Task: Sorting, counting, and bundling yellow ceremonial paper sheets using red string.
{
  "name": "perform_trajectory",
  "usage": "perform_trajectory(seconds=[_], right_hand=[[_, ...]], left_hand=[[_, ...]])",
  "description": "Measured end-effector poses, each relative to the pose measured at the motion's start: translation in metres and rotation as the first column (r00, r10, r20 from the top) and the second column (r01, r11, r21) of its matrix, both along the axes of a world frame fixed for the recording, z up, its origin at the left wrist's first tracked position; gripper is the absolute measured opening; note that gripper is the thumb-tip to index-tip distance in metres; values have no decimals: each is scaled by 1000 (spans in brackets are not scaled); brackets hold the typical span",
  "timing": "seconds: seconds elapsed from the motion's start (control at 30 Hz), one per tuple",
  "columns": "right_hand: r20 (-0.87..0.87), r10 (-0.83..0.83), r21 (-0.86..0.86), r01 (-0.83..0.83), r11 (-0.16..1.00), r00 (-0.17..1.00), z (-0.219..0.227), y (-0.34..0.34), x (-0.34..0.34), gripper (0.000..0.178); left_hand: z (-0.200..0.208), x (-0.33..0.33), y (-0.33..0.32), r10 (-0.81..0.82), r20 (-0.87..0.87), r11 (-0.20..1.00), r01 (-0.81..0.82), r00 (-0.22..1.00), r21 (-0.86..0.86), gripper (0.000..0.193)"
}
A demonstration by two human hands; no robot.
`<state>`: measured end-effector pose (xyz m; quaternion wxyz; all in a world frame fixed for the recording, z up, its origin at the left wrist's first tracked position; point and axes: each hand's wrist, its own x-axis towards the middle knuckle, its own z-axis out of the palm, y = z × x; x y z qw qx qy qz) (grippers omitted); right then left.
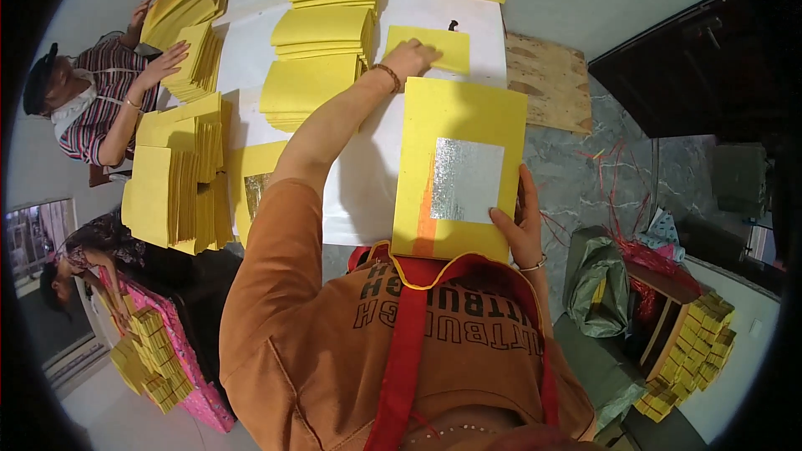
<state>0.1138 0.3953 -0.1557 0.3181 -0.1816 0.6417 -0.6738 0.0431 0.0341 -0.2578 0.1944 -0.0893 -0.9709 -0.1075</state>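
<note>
Yellow paper stack (458, 129) with silver foil square (466, 179) and orange stripe (428, 213); white table (368, 184).

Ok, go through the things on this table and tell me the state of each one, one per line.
left hand: stretched out, fingers resting on a single yellow sheet
right hand: gripping the right edge of the yellow sheet stack
yellow sheet stack: flat, silver foil square facing up
yellow paper piles: stacked in rows on the white table
plywood board: lying flat beside the table
</note>
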Motion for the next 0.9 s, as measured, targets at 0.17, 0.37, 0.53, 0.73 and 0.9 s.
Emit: perform_trajectory(seconds=[0.17,0.37,0.53,0.73,0.9], right_hand=[[68,-29,-5,29,1000,997,2,-1,-2,78],[49,-9,18,8,1000,999,0,-2,-9,78],[-48,9,66,-6,998,999,1,0,-12,75],[-324,6,98,27,995,946,12,2,-21,65],[-464,107,170,-30,985,879,21,5,-28,55]], left_hand=[[-21,-9,0,20,231,991,11,973,-132,37],[-19,-18,0,82,301,994,-55,950,-97,30],[-15,-13,4,87,205,994,-70,975,-87,29],[50,-24,9,67,255,983,-108,965,151,20],[104,4,5,174,120,767,-211,977,606,25]])
